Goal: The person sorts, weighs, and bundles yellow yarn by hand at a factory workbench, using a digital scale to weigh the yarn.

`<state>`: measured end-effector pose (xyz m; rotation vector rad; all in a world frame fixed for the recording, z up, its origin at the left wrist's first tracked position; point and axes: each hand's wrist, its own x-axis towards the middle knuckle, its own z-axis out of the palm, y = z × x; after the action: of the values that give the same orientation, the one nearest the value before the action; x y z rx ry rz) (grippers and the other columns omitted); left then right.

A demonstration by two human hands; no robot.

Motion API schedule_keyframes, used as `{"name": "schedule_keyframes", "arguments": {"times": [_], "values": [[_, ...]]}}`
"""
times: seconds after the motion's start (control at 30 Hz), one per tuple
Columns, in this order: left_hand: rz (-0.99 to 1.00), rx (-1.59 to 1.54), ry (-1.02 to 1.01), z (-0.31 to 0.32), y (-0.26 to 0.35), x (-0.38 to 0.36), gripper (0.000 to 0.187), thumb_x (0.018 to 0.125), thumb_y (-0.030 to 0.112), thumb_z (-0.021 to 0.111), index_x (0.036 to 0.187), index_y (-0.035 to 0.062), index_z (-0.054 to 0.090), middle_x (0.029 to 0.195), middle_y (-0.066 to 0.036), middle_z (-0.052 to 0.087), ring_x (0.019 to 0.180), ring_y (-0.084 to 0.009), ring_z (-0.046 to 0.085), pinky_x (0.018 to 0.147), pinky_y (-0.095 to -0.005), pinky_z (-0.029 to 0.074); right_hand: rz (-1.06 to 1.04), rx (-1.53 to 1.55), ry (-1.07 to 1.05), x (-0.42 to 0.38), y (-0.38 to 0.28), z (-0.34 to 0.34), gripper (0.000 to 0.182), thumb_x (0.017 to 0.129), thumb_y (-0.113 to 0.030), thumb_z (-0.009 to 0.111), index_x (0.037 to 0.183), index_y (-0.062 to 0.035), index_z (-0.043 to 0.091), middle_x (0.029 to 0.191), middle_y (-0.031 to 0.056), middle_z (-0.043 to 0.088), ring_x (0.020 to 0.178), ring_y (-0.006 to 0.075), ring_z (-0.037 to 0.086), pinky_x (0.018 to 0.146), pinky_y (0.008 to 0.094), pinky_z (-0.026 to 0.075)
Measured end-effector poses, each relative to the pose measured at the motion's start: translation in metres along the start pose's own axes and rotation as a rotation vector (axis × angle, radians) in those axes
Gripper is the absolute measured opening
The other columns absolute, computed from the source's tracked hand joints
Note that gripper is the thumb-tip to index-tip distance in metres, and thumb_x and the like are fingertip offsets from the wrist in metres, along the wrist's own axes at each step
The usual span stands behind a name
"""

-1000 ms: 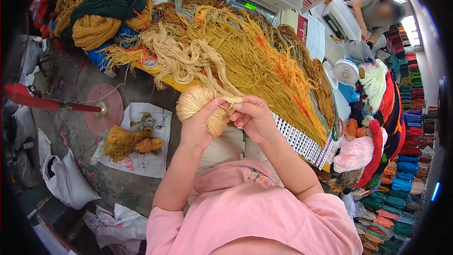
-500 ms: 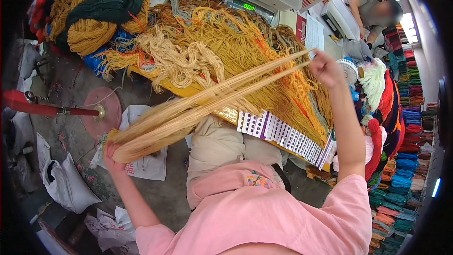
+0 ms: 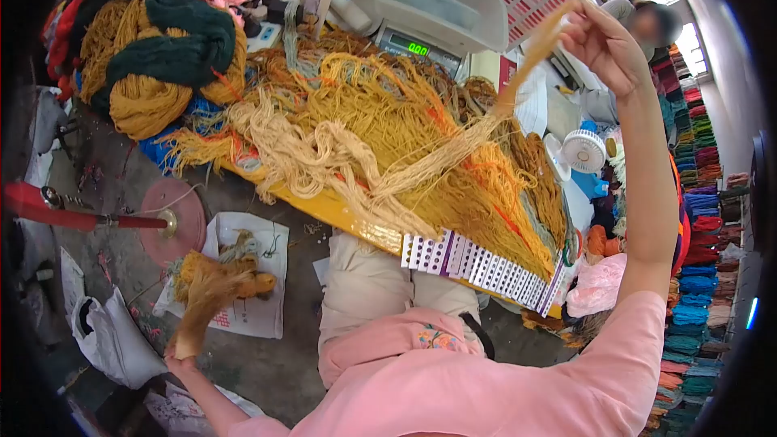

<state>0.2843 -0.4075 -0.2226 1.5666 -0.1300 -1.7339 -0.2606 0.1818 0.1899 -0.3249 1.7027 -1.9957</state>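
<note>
My right hand (image 3: 603, 44) is raised at the upper right, its fingers pinched round the end of a pale tan yarn skein (image 3: 530, 69). That skein hangs down toward the yarn heap and is blurred where it leaves the hand. Low on the left, my left hand (image 3: 182, 358) grips a blurred tan yarn bundle (image 3: 209, 299), held out over the floor. A looped pale yarn pile (image 3: 307, 150) lies on the mustard yarn heap (image 3: 372, 105). White cards with punched holes (image 3: 486, 263) line the table's near edge.
Behind the heap stand a digital scale (image 3: 417, 48) and a clear plastic tub (image 3: 437, 0). A small white fan (image 3: 584, 150) is at the right. Below on the left are a red round stand base (image 3: 174, 222) and a white sack (image 3: 275, 259) with yarn on it. Another person (image 3: 619, 10) is beyond.
The skein stretched between my hands is no longer taut across. My left hand has dropped lower with a bundle, and my right hand has risen with its yarn.
</note>
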Motion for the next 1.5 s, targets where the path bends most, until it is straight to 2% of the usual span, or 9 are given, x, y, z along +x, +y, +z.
{"name": "schedule_keyframes", "arguments": {"times": [0.3,0.33,0.47,0.57,0.67,0.77,0.9,1.17,1.5], "values": [[-0.303,0.342,-0.335,0.002,-0.096,-0.111,0.015,0.076,0.017,0.042,0.077,0.0057,0.051,0.079,-0.005,0.053,0.078,-0.0223,0.05,0.077,-0.0401,0.039,-0.398,-0.334,0.442,0.086,-0.146,-0.066,0.02,0.077,-0.014,0.042,0.068,0.0005,0.052,0.068,0.0121,0.055,0.066,0.0206,0.055,0.064,0.0345,0.046],[-0.265,0.321,-0.329,0.009,-0.098,-0.122,0.012,0.077,0.017,0.044,0.074,0.0066,0.05,0.069,-0.002,0.052,0.066,-0.0187,0.052,0.072,-0.0368,0.042,-0.465,-0.04,0.44,0.081,-0.157,-0.06,0.031,0.075,-0.02,0.036,0.072,0.0101,0.044,0.072,0.0213,0.048,0.063,0.035,0.05,0.051,0.0453,0.043],[-0.247,0.413,-0.518,-0.006,-0.103,-0.108,0.02,0.077,0.019,0.045,0.082,0.0013,0.053,0.048,0.003,0.041,0.042,-0.0066,0.039,0.067,-0.0275,0.042,-0.715,-0.645,0.199,0.097,-0.164,-0.082,0.017,0.073,-0.013,0.044,0.065,-0.0004,0.052,0.062,0.0092,0.053,0.06,0.0176,0.052,0.054,0.0301,0.043],[-0.543,0.28,-0.695,0.013,-0.115,-0.129,0.043,0.076,0.024,0.048,0.109,-0.0026,0.041,0.047,0.004,0.039,0.04,-0.006,0.037,0.062,-0.0297,0.043,-0.344,-1.312,0.355,0.109,-0.096,-0.011,0.012,0.069,-0.009,0.048,0.063,-0.0027,0.056,0.056,0.0041,0.052,0.053,0.0113,0.05,0.047,0.0218,0.04],[-0.633,0.353,-0.866,0.033,-0.13,-0.148,0.052,0.074,0.03,0.049,0.112,-0.0027,0.036,0.046,0.005,0.036,0.039,-0.0049,0.036,0.065,-0.0317,0.042,-0.709,-1.643,0.259,0.138,-0.003,-0.036,0.02,0.075,-0.016,0.042,0.086,-0.0056,0.055,0.083,0.01,0.055,0.075,0.0216,0.054,0.067,0.0298,0.042],[-0.836,0.286,-1.166,0.055,-0.152,-0.186,0.059,0.073,0.036,0.05,0.116,-0.0009,0.031,0.065,-0.002,0.051,0.053,-0.0114,0.045,0.067,-0.0398,0.043,0.09,-1.993,0.154,0.125,0.1,-0.017,0.018,0.071,-0.013,0.045,0.084,-0.0083,0.056,0.081,0.0116,0.057,0.076,0.0245,0.055,0.067,0.0353,0.043],[-1.097,0.172,-1.378,0.073,-0.174,-0.229,0.047,0.073,0.039,0.049,0.1,0.0012,0.043,0.108,-0.022,0.043,0.078,-0.0204,0.047,0.066,-0.0426,0.044,-0.394,-1.495,0.423,0.072,0.168,-0.004,0.015,0.07,-0.012,0.051,0.083,-0.0026,0.053,0.083,0.0133,0.053,0.064,0.0237,0.054,0.058,0.035,0.042],[-1.2,0.712,-1.55,0.165,-0.242,-0.332,0.022,0.073,0.021,0.051,0.07,-0.0013,0.049,0.044,-0.002,0.039,0.036,-0.0087,0.035,0.042,-0.0231,0.032,-0.346,-0.902,0.349,-0.04,0.242,0.062,0.014,0.069,-0.006,0.054,0.083,-0.0026,0.054,0.09,0.0068,0.052,0.079,0.0121,0.049,0.064,0.0231,0.04],[-0.826,0.703,-1.263,0.159,-0.275,-0.384,0.009,0.078,0.01,0.045,0.081,0.0017,0.047,0.046,0.0,0.035,0.039,-0.0076,0.031,0.043,-0.0227,0.03,-0.106,-0.432,0.288,-0.104,0.241,0.124,0.014,0.075,-0.005,0.051,0.086,0.0018,0.054,0.09,0.0075,0.051,0.079,0.0106,0.049,0.061,0.0186,0.041]]}}
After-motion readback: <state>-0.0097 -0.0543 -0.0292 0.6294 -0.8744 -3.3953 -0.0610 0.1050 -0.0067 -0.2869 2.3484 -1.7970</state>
